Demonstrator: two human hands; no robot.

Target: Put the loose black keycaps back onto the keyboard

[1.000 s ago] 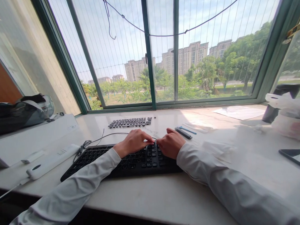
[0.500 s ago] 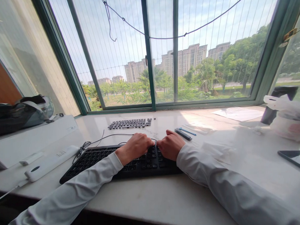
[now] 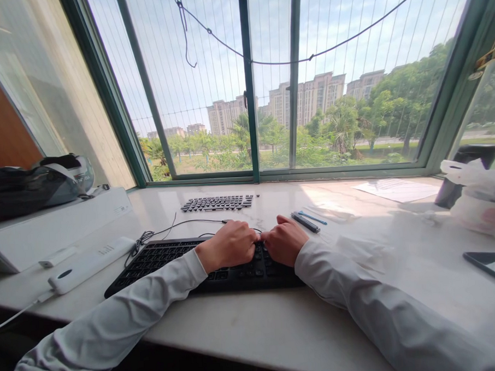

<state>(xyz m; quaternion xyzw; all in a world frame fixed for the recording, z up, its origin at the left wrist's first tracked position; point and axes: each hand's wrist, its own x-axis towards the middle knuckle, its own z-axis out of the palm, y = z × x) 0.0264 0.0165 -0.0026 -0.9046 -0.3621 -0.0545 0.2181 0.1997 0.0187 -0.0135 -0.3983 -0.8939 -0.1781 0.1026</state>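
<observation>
A black keyboard [image 3: 162, 258] lies on the pale stone ledge, partly covered by my forearms and hands. My left hand [image 3: 229, 243] is closed over its right part, the fingers curled under. Beside it, my right hand [image 3: 285, 239] is closed too, thumb side up. The fingertips of both hands meet above the right-hand keys; whatever they pinch, if anything, is hidden. Behind the keyboard, loose black keycaps [image 3: 217, 204] are laid out in rows, with one single keycap [image 3: 258, 196] apart at their right. A thin cable [image 3: 171, 228] runs behind the keyboard.
Right of my hands lie a dark slim case [image 3: 305, 223] and a blue stick [image 3: 313, 217]. Clear plastic wrap [image 3: 363, 249], paper [image 3: 397, 190], a phone [image 3: 491, 265] and a bagged tub [image 3: 480, 208] are farther right. A white power strip [image 3: 91, 264] and white box [image 3: 61, 229] stand left.
The camera view has shifted a little, so everything sits slightly farther right. Both hands stay closed together over the same part of the keyboard.
</observation>
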